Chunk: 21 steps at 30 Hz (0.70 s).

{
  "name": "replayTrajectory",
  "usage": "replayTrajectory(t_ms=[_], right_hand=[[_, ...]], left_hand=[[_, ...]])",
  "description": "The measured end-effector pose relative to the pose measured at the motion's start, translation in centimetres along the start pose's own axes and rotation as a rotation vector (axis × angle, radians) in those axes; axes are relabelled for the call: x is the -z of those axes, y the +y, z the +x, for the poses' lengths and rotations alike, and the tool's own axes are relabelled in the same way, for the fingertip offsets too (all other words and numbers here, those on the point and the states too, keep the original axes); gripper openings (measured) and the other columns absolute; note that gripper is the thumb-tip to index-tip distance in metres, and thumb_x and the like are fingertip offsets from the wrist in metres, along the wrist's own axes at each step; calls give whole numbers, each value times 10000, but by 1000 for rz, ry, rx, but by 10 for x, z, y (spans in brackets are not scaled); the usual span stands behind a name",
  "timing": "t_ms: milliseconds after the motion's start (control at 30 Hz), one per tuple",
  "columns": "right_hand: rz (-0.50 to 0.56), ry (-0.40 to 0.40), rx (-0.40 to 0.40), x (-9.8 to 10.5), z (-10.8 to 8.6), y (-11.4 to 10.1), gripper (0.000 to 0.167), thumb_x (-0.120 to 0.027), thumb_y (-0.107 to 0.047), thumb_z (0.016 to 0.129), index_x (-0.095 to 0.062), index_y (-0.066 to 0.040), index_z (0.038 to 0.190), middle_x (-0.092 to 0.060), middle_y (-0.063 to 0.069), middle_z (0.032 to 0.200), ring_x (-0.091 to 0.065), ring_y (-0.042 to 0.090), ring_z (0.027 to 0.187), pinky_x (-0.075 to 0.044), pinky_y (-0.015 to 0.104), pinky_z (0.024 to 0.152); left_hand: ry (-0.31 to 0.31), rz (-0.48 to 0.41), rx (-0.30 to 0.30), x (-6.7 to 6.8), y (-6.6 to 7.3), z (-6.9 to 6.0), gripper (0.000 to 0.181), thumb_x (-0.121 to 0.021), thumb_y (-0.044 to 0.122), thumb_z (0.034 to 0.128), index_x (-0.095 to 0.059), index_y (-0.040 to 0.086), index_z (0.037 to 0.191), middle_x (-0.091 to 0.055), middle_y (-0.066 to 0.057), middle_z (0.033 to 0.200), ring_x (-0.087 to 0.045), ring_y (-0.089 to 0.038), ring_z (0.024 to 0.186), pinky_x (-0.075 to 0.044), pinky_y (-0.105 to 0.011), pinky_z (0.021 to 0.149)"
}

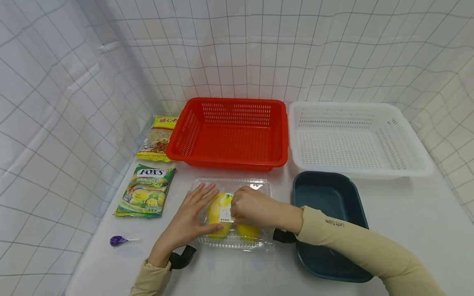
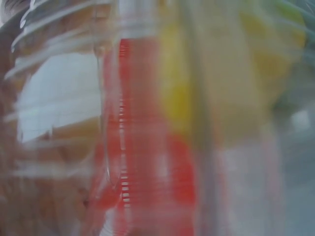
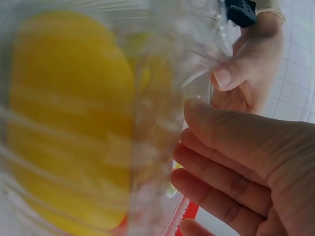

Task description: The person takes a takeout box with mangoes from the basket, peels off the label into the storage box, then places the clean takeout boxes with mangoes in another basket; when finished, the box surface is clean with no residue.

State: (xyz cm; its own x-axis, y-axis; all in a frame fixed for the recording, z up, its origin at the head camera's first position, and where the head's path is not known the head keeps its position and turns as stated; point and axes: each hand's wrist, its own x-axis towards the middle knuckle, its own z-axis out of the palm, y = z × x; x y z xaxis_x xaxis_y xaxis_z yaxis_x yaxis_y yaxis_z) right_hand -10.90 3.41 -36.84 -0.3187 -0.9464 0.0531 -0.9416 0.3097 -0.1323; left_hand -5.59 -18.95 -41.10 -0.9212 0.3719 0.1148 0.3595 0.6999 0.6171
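Note:
A clear plastic box point(image 1: 255, 245) with yellow fruit point(image 1: 247, 231) inside and a white label point(image 1: 226, 211) on its lid lies at the front middle. The left hand point(image 1: 189, 216) rests spread on its left side, thumb across the front part of the lid. Over the lid, beside the label, the right hand point(image 1: 255, 207) has its fingers curled in the head view; in the right wrist view its fingers point(image 3: 231, 182) are bent loosely beside the plastic, with the left hand point(image 3: 251, 69) beyond. What the right fingertips touch is unclear. The left wrist view is blurred by clear plastic.
A red basket point(image 1: 237, 162) and a white basket point(image 1: 363, 170) stand at the back. The dark blue tub point(image 1: 333, 267) is under the right forearm. At left lie a noodle bag point(image 1: 157, 139), a green candy bag point(image 1: 146, 191) and a purple lollipop point(image 1: 117, 241).

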Motion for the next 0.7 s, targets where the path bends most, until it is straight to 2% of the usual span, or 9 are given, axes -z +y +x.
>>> replayTrajectory(t_ms=[267,600,700], right_hand=[[-77,30,11,-4,2,-2,83,-714,-162,837,-732,-163,756,-648,-75,756,-581,150,840,-420,311,931],[-40,51,23,-5,1,0,65,-705,-153,852,-746,-145,802,-672,-62,788,-578,158,843,-411,316,958],[-57,57,40,-6,1,0,56,-706,-113,830,-750,-144,814,-678,-65,805,-577,163,837,-410,324,967]], left_hand=[[-1,1,6,-1,-1,0,874,-820,419,713,-433,115,1434,-297,0,1523,-95,-248,1425,-21,-550,1110],[-8,-10,10,0,1,1,864,-818,405,718,-433,112,1434,-298,-10,1523,-93,-255,1425,-17,-544,1112],[-9,-14,8,0,0,1,865,-817,405,718,-433,108,1433,-298,-13,1522,-92,-257,1425,-17,-546,1111]])
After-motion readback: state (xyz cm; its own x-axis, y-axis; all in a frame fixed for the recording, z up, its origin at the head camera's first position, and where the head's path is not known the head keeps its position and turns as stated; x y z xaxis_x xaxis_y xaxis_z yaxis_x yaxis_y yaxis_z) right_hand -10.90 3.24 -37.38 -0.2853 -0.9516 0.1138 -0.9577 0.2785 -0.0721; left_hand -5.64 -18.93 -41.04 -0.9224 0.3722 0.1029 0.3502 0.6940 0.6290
